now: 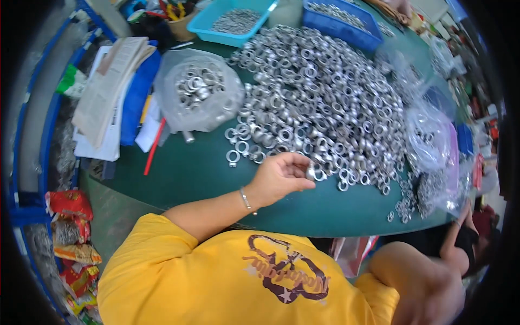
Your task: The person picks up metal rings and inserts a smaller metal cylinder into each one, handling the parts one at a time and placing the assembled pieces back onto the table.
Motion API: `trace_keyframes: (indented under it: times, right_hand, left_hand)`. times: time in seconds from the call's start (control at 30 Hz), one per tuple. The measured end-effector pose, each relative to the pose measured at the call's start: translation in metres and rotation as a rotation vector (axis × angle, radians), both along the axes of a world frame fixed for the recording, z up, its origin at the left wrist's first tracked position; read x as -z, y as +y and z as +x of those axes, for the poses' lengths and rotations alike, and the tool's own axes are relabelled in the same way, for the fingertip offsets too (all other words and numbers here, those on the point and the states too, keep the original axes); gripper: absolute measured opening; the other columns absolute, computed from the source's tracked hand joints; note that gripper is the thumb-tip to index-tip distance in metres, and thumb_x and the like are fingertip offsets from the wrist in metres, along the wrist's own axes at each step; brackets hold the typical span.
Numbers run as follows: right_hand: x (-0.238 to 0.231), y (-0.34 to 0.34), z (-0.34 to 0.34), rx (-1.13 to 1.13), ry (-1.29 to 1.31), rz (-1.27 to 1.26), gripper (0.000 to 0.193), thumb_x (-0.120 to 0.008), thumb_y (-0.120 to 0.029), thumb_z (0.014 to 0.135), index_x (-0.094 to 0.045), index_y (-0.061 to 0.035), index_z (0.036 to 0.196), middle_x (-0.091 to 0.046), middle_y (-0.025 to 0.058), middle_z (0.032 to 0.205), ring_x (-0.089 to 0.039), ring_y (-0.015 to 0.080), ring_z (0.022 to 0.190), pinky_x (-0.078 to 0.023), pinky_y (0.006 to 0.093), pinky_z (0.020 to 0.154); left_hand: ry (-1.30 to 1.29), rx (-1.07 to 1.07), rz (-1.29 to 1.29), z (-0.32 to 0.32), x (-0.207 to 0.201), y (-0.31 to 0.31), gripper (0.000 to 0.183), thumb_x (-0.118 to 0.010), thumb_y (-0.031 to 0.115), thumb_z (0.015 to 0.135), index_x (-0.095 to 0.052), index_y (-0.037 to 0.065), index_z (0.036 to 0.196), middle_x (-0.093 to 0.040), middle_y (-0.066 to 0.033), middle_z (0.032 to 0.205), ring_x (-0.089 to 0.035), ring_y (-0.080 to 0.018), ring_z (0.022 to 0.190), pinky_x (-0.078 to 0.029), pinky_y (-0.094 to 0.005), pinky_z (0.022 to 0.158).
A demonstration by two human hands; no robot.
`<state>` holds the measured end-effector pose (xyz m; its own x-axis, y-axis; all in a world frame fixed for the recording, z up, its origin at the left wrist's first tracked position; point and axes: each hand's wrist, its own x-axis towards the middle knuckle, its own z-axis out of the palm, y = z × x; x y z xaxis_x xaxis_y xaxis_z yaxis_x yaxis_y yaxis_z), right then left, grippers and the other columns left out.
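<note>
At the near edge of a large heap of silver metal rings [325,92], my left hand [281,176] is closed, thumb and fingers pinching a metal ring [310,171]. More loose rings lie beside its fingertips. My right hand [436,284] is raised off the table at the lower right, smeared by motion. Its fingers cannot be made out, nor whether they hold anything. Left of the heap sits an open clear plastic bag [227,111] with similar rings in it.
The green table [189,173] also bears a turquoise tray [203,33] and a blue tray [319,23] of small metal parts. Papers [105,97] and a red stick [155,146] lie left. Plastic bags [428,135] stand right, near another person's arm [452,238].
</note>
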<state>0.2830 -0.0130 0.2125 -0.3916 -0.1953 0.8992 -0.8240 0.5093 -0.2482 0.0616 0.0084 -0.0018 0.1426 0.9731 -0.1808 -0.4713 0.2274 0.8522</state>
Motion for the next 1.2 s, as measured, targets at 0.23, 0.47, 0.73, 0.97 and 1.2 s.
trace_keyframes:
  times: [0.23,0.47,0.73,0.97,1.2]
  right_hand:
    - [0.173,0.024,-0.045,1.196,-0.616,-0.856,0.011,-0.055,0.005,0.081,-0.059,0.0033,0.092,-0.052,0.0029,0.083,-0.048,0.0060,0.067,-0.038,0.0166,0.060]
    - [0.195,0.027,-0.052,0.955,-0.685,-1.180,0.010,-0.064,0.000,0.077,-0.062,0.0009,0.087,-0.056,0.0027,0.078,-0.052,0.0074,0.067,-0.041,0.0185,0.060]
    - [0.199,0.026,-0.045,0.967,-0.690,-0.929,0.010,-0.064,0.003,0.074,-0.062,0.0003,0.083,-0.059,0.0074,0.077,-0.055,0.0164,0.069,-0.044,0.0244,0.062]
    - [0.200,0.027,-0.043,0.959,-0.695,-0.884,0.011,-0.064,0.004,0.073,-0.061,0.0001,0.082,-0.059,0.0081,0.076,-0.056,0.0179,0.069,-0.044,0.0252,0.062]
    - [0.202,0.025,-0.042,0.974,-0.683,-0.874,0.013,-0.066,0.004,0.071,-0.063,-0.0007,0.083,-0.059,0.0079,0.077,-0.056,0.0171,0.069,-0.044,0.0244,0.060]
  left_hand:
    - [0.056,0.074,0.121,0.002,0.008,-0.006,0.036,-0.067,-0.008,0.071,-0.053,-0.003,0.104,-0.057,-0.0073,0.096,-0.059,-0.0137,0.084,-0.051,-0.0260,0.074]
    - [0.398,0.029,0.375,-0.001,0.006,-0.009,0.033,-0.070,-0.005,0.069,-0.055,0.000,0.098,-0.052,-0.0073,0.100,-0.059,-0.0132,0.083,-0.052,-0.0242,0.070]
    - [0.369,0.071,0.376,0.003,0.006,-0.008,0.032,-0.069,-0.006,0.069,-0.057,0.000,0.098,-0.052,-0.0078,0.100,-0.059,-0.0129,0.083,-0.052,-0.0238,0.071]
    - [0.459,0.049,0.435,0.003,0.002,-0.008,0.030,-0.069,-0.006,0.069,-0.058,0.002,0.096,-0.055,-0.0071,0.097,-0.059,-0.0122,0.081,-0.051,-0.0219,0.069]
    - [0.678,-0.004,0.677,0.002,0.002,-0.005,0.030,-0.069,-0.006,0.067,-0.059,0.004,0.093,-0.056,-0.0077,0.095,-0.059,-0.0129,0.075,-0.049,-0.0228,0.064]
